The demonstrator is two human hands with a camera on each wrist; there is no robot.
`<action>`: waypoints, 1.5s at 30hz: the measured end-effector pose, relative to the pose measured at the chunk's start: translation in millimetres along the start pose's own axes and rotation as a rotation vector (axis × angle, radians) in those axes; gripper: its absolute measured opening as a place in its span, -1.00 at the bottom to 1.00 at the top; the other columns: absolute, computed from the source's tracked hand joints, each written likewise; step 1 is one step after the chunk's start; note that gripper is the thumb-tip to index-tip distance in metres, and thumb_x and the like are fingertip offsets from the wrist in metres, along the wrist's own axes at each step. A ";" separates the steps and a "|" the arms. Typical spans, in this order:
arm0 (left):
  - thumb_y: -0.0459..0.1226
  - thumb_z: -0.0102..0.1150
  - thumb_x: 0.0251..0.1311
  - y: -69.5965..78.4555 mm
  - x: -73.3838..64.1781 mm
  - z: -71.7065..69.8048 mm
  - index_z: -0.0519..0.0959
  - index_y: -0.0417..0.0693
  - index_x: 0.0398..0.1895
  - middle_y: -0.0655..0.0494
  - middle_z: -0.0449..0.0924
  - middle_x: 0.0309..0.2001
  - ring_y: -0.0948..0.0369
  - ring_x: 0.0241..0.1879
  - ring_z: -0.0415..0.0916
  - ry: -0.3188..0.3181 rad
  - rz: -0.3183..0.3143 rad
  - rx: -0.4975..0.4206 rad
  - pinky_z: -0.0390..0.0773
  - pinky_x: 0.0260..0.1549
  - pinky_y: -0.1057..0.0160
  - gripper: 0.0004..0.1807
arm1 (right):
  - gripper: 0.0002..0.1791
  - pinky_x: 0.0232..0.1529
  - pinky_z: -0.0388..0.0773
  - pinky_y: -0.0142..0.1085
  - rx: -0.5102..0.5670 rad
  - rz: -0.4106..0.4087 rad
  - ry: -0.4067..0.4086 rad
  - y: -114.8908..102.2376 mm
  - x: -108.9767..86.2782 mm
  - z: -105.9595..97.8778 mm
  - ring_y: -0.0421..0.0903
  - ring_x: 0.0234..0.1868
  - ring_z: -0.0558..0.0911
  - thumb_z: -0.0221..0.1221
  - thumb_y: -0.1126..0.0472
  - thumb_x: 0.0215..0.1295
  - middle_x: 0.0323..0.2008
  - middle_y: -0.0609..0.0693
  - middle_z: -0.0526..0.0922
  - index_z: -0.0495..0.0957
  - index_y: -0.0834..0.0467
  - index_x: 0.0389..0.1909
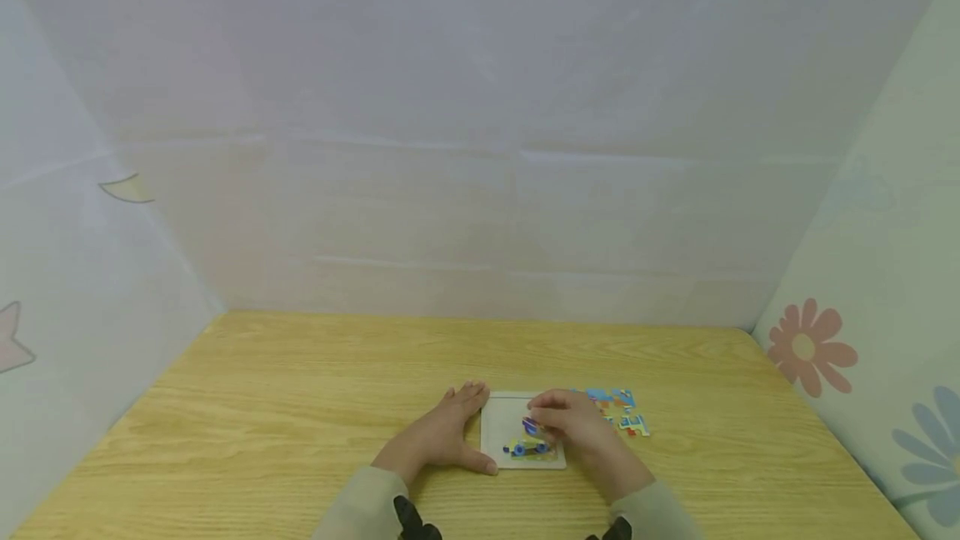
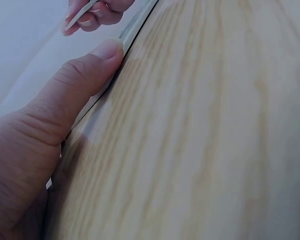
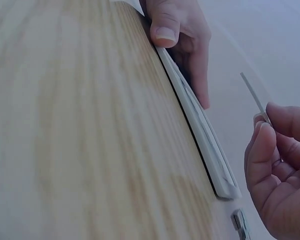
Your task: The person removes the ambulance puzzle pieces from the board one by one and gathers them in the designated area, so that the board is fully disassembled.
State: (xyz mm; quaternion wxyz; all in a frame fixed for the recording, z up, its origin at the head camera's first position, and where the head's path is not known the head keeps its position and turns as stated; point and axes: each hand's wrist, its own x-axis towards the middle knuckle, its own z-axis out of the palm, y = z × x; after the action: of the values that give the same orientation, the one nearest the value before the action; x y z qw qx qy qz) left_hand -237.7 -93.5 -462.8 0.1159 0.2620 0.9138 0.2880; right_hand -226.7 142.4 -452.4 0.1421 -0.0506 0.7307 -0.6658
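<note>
A pale, square puzzle tray (image 1: 495, 427) lies on the table, with joined pieces showing a yellow vehicle with blue wheels (image 1: 531, 448) in its lower right part. My left hand (image 1: 442, 433) rests against the tray's left side, fingers stretched out along it and thumb on the near left corner. Above the tray, my right hand (image 1: 581, 425) pinches a puzzle piece (image 1: 530, 425) between thumb and fingers. In the right wrist view that thin piece (image 3: 252, 92) is held on edge, apart from the tray (image 3: 202, 132); its printed face is hidden there.
Several loose puzzle pieces (image 1: 633, 423) lie on the table just right of the tray, partly behind my right hand. Wooden tabletop (image 1: 300, 407) extends around them. Pale cloth walls (image 1: 480, 215) stand at the back and sides.
</note>
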 end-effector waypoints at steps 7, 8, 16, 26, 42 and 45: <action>0.26 0.39 -0.35 0.8 -0.2 -0.9 0.07 -0.15 0.42 -0.04 -0.04 0.45 -0.06 0.43 -0.18 0.003 -0.002 -0.001 -0.06 0.34 -0.14 0.25 | -0.67 -0.52 0.43 -0.47 -0.023 -0.023 -0.014 0.8 -4.8 -9.9 -0.22 -0.57 0.43 0.20 0.30 0.17 -0.53 -0.07 0.50 0.48 0.52 -0.17; 0.26 0.39 -0.35 0.8 0.0 -1.0 0.07 -0.15 0.42 -0.04 -0.04 0.45 -0.05 0.43 -0.18 0.002 -0.002 0.001 -0.07 0.34 -0.14 0.25 | -0.67 -0.52 0.43 -0.48 -0.028 -0.029 -0.022 0.9 -5.9 -11.5 -0.22 -0.56 0.43 0.19 0.31 0.17 -0.52 -0.06 0.50 0.47 0.52 -0.17; 0.26 0.39 -0.35 -0.1 0.9 -1.0 0.07 -0.14 0.42 -0.03 -0.04 0.45 -0.02 0.44 -0.18 -0.005 -0.003 0.005 -0.09 0.36 -0.12 0.26 | -0.64 -0.47 0.51 -0.49 -0.039 -0.027 -0.037 0.0 -14.5 -23.6 -0.24 -0.51 0.47 0.18 0.30 0.19 -0.47 -0.06 0.52 0.45 0.54 -0.13; 0.28 0.38 -0.36 -3.9 2.1 1.2 0.05 -0.12 0.43 -0.02 -0.07 0.45 -0.01 0.44 -0.21 -0.008 0.003 -0.012 -0.11 0.36 -0.11 0.27 | -0.65 -0.43 0.55 -0.47 -0.079 -0.035 -0.023 4.7 -21.5 -39.8 -0.21 -0.45 0.53 0.18 0.29 0.18 -0.42 -0.03 0.59 0.47 0.52 -0.14; 0.24 0.40 -0.33 -2.6 1.4 -1.6 0.05 -0.15 0.43 -0.04 -0.06 0.45 -0.03 0.44 -0.20 -0.008 0.002 -0.015 -0.11 0.36 -0.12 0.26 | -0.72 -0.32 0.58 -0.43 -0.276 -0.085 -0.112 -1.3 -37.3 -55.7 0.17 -0.09 0.53 0.20 0.32 0.16 -0.34 0.07 0.59 0.50 0.44 -0.17; 0.25 0.40 -0.33 -2.4 1.5 -0.7 0.05 -0.15 0.42 -0.04 -0.06 0.45 -0.03 0.44 -0.20 -0.005 0.005 -0.009 -0.10 0.36 -0.13 0.26 | -0.73 -0.34 0.57 -0.44 -0.307 -0.075 -0.094 -0.7 -38.7 -56.1 0.19 -0.07 0.52 0.22 0.32 0.13 -0.34 0.06 0.59 0.51 0.42 -0.18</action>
State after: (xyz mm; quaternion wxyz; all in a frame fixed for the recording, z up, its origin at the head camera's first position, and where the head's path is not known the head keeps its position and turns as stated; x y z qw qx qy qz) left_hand -240.2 -94.8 -463.7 0.1189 0.2645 0.9114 0.2919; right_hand -205.2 206.3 -442.2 0.1419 -0.1299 0.8140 -0.5481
